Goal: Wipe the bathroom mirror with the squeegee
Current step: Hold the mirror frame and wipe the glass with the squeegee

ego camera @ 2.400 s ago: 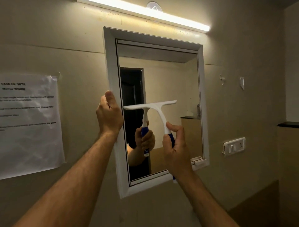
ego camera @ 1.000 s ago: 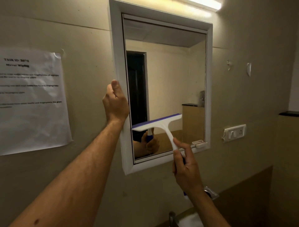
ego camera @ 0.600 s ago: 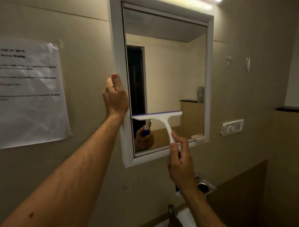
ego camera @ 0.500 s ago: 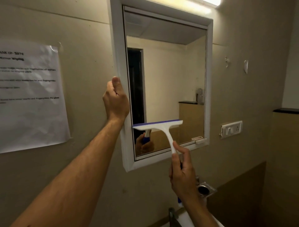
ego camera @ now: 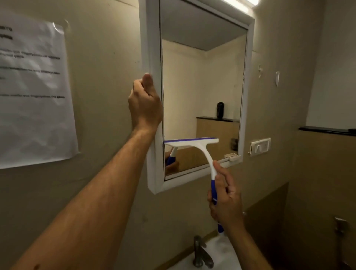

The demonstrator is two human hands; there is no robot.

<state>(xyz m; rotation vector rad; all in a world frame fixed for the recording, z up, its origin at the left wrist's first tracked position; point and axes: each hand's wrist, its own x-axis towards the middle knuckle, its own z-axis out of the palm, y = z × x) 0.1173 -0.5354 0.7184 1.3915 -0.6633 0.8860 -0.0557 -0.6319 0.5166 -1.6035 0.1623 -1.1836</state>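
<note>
The setting was a small bathroom, as shown by the white-framed rectangular wall mirror [ego camera: 204, 92] mounted on a plain beige wall above a grey metal tap [ego camera: 200, 252] and the white basin [ego camera: 221, 256] beneath it. A bright tube light [ego camera: 240, 2] ran above the mirror, a white switch plate [ego camera: 260, 146] sat on the wall to its right, and a chrome hand-spray fitting [ego camera: 340, 223] was fixed low on the far right. A printed white paper sheet [ego camera: 34, 90] was stuck to the wall left of the mirror, its text too blurred to read.
</note>
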